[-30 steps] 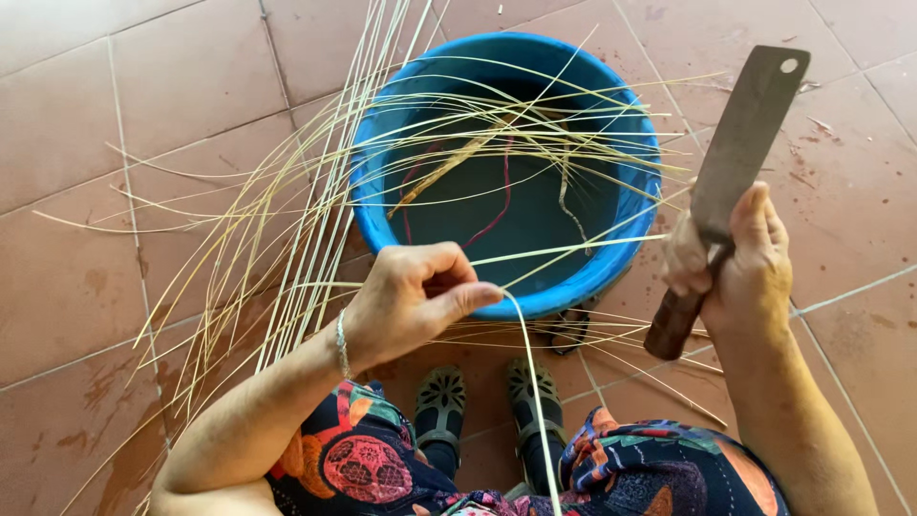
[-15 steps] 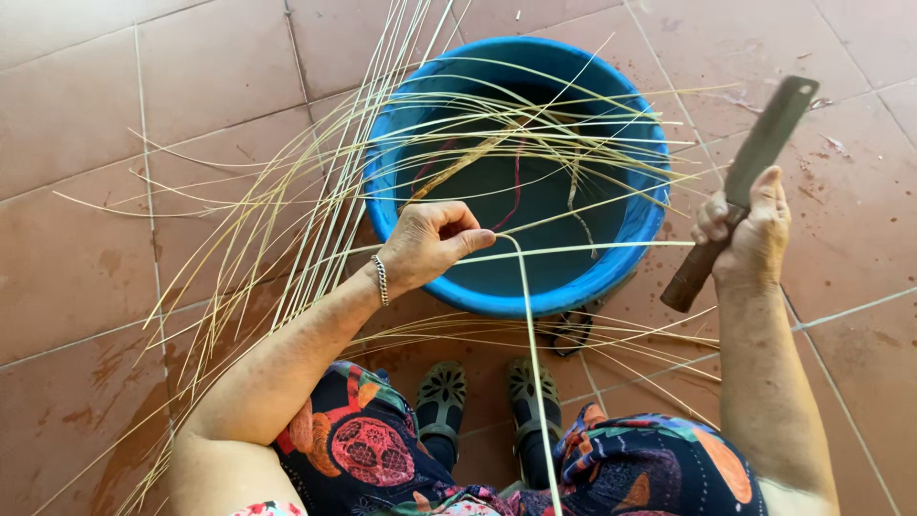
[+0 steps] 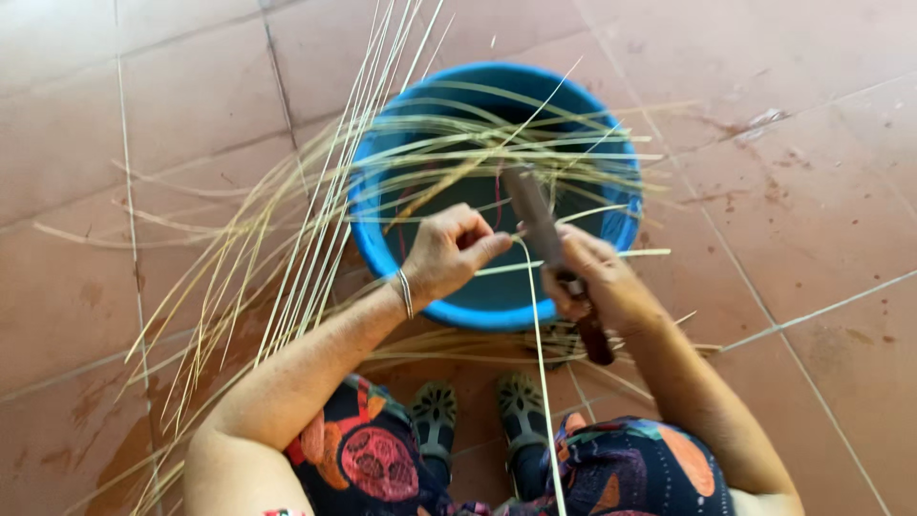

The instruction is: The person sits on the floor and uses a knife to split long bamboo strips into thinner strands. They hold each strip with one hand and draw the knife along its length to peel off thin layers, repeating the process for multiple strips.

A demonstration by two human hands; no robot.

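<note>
Nearest the camera: person's lap in a patterned red, orange & blue garment [image 3: 382,459], w/ two dark sandalled feet [image 3: 478,411] on the reddish-brown tiled floor [image 3: 812,191], just short of the round blue plastic tub [image 3: 377,244], which is the landmark here.

A single long pale straw-coloured reed strip [image 3: 543,382] runs up from the lap, between the knees, to the tub's near rim. Left hand [image 3: 449,253], thin metal bangle at the wrist, is closed over that rim, thumb & forefinger pinching the strip's upper end. Right hand [image 3: 587,282] sits just right of it, also over the near rim, clenched round the dark wooden handle of a broad flat-bladed cleaver [image 3: 535,215]. The blade points away, over the tub's middle, its edge meeting the strip right beside the left fingertips; can't tell if it's already biting in.

Judging from this, the strip is being split or shaved thin. To do it well: keep the strip taut btw. lap & pinch, hold the blade at a shallow angle along the fibre, not across, use light steady pressure so the cut doesn't wander, and keep the left thumb behind the edge.

Across the tub's top lie many loose thin reed strips [image 3: 516,153], criss-crossed. Left of the tub a bigger sheaf of long strips [image 3: 315,220] fans over the floor, running past the tub's far side & out of view.
</note>
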